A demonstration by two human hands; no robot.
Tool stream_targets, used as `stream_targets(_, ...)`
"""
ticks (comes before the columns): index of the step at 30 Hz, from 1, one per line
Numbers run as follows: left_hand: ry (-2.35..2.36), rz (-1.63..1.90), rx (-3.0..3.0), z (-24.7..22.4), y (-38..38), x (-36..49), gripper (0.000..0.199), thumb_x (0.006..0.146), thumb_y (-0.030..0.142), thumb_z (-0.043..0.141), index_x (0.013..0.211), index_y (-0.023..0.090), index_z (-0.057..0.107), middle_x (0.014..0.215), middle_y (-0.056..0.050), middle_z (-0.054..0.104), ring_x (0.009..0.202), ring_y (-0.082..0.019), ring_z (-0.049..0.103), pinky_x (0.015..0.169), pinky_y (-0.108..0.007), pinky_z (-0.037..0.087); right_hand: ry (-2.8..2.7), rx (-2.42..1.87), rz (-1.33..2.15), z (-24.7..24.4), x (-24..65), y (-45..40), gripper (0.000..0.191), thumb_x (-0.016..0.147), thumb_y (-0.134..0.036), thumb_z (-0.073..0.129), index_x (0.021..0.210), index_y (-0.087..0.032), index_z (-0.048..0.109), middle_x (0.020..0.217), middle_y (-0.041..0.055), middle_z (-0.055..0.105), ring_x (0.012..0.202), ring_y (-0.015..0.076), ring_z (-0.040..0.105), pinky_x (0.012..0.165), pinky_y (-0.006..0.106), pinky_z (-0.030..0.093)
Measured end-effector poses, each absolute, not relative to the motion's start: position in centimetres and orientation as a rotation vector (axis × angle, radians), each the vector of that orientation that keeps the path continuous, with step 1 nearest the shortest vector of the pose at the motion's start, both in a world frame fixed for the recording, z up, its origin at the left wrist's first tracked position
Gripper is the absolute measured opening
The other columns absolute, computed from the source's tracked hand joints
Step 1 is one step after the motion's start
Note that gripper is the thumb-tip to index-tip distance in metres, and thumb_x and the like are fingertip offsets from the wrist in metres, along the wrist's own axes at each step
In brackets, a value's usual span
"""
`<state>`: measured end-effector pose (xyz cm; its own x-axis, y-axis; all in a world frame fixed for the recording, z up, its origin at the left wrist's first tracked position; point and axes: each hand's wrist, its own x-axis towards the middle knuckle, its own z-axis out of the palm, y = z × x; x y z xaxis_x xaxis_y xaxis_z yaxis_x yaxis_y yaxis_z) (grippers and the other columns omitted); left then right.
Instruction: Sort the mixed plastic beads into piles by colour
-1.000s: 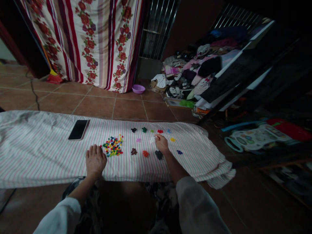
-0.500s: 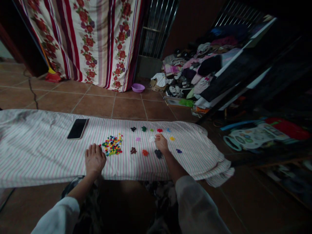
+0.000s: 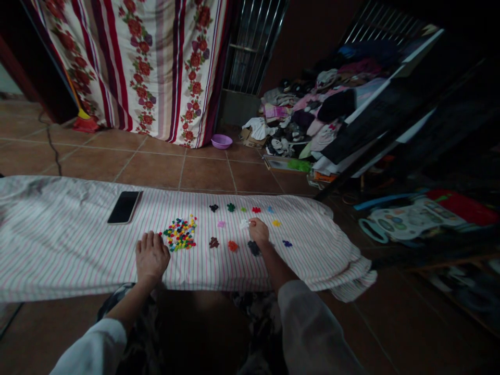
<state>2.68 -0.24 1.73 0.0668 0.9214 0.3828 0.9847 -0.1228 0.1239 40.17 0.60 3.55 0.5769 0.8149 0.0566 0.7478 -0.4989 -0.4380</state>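
My left hand (image 3: 151, 256) lies flat on the striped cloth (image 3: 97, 260), fingers stretched out, at the left edge of a mixed heap of small coloured pieces (image 3: 180, 234). At the small white pile (image 3: 244, 224), my right hand (image 3: 259, 230) has its fingers pinched together; whatever they hold is too small to make out. Single-colour piles lie around it: black (image 3: 213, 208), dark green (image 3: 231, 207), red (image 3: 256, 210), yellow (image 3: 276, 223), pink (image 3: 221, 224), brown (image 3: 213, 242), orange (image 3: 233, 246), dark grey (image 3: 253, 248) and dark blue (image 3: 287, 243).
A phone (image 3: 124, 207) rests on the cloth at the left. Beyond, on the tiled floor, are a purple basin (image 3: 221, 141), a broom (image 3: 85, 122) and a large clothes heap (image 3: 300, 112). A floral curtain (image 3: 156, 67) hangs behind.
My right hand has shifted very slightly downward beside the white pile, fingers still pinched. My left hand has stayed in place.
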Motion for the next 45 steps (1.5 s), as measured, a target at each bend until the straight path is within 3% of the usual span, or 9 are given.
stream_targets(12,-1.951,-0.580,-2.157,1.4,-0.2,2.6,0.042,0.086,0.025,0.038,0.118,0.004,0.057,0.131,-0.022,0.056,0.127,-0.035,0.045,0.107,-0.049,0.032,-1.316,-2.396,0.262,3.2,39.5,1.2,0.040,0.085,-0.012,0.042,0.114,-0.018,0.069,0.104,0.0077,0.071,0.104,0.0186,0.063,0.092,0.025,0.045)
stream_targets(19,-1.960,-0.597,-2.160,1.4,-0.2,2.6,0.043,0.086,0.026,0.039,0.119,0.004,0.057,0.131,-0.023,0.055,0.128,-0.035,0.045,0.107,-0.049,0.031,-1.314,-2.425,0.382,3.9,39.3,1.2,0.049,0.078,-0.011,0.049,0.124,-0.017,0.064,0.112,0.0089,0.069,0.105,0.0203,0.063,0.090,0.025,0.045)
stream_targets(28,-1.960,-0.620,-2.164,1.2,-0.1,2.6,0.045,0.085,0.026,0.039,0.120,0.004,0.056,0.131,-0.023,0.055,0.129,-0.036,0.043,0.107,-0.050,0.031,-1.600,-2.453,0.389,4.5,39.0,0.8,0.070,0.078,-0.038,0.066,0.141,-0.015,0.045,0.124,0.0152,0.057,0.119,0.0258,0.052,0.101,0.032,0.037)
stream_targets(45,-1.972,-0.625,-2.173,1.5,-0.2,2.6,0.043,0.084,0.026,0.040,0.118,0.006,0.057,0.131,-0.022,0.056,0.129,-0.034,0.045,0.107,-0.050,0.031,-1.571,-2.347,0.355,3.8,38.9,1.0,0.046,0.082,-0.028,0.065,0.126,-0.015,0.061,0.118,0.0124,0.057,0.098,0.0174,0.058,0.095,0.026,0.040)
